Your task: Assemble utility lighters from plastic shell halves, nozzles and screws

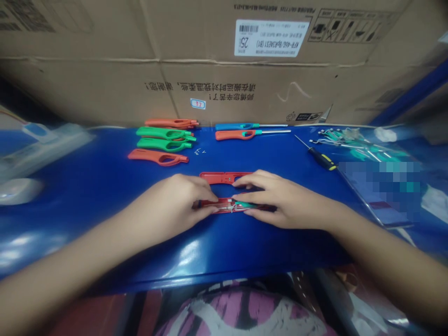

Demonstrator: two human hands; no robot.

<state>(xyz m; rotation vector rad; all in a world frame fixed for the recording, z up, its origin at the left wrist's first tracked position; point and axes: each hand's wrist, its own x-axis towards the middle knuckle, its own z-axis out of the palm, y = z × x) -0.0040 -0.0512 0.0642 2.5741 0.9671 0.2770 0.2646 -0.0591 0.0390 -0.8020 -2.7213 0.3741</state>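
Upside-down print (224, 87) marks the cardboard (115, 79) behind a glossy blue tabletop (273, 252). Mid-table lies an open red casing half (222, 201), with pale wires (231, 206) and a green part (244, 205) inside; another red half (217, 178) lies just beyond. The left hand (182, 198) pinches its left end between thumb and finger; the right hand (280, 198), fingers loosely spread, grips its right end, index finger reaching over the farther piece

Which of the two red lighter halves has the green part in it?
The nearer half, on your body's side, holding the green part; the farther half shows none.
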